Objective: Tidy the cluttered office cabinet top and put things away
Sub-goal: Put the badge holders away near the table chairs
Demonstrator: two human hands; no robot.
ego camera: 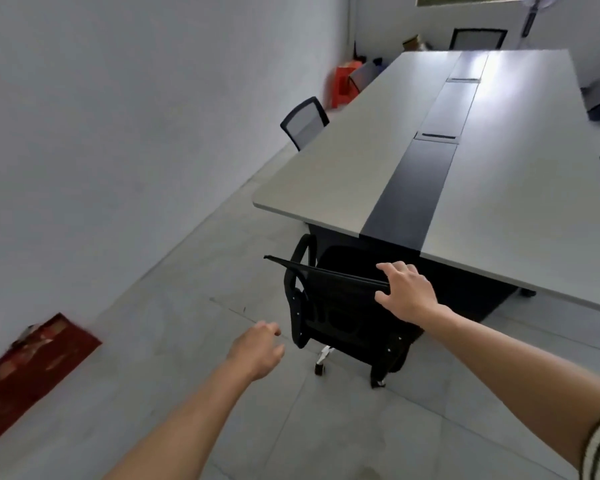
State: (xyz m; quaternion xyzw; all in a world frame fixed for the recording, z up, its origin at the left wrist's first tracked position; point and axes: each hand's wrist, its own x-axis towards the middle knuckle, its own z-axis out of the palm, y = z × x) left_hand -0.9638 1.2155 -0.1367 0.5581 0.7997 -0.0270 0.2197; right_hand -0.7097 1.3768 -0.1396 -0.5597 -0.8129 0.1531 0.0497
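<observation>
A black mesh office chair (340, 317) stands at the near end of a long grey table (499, 174) with a dark centre strip. My right hand (407, 292) rests on the top edge of the chair's backrest, fingers over the rim and thumb below it. My left hand (258, 348) hovers over the floor just left of the chair, fingers loosely curled, holding nothing. No cabinet is in view.
A second mesh chair (305, 121) sits at the table's left side, more chairs at the far end and right edge. Red items (343, 86) lie in the far corner. A red-brown object (32, 368) leans low on the left wall. Grey tiled floor (187, 271) runs between wall and table.
</observation>
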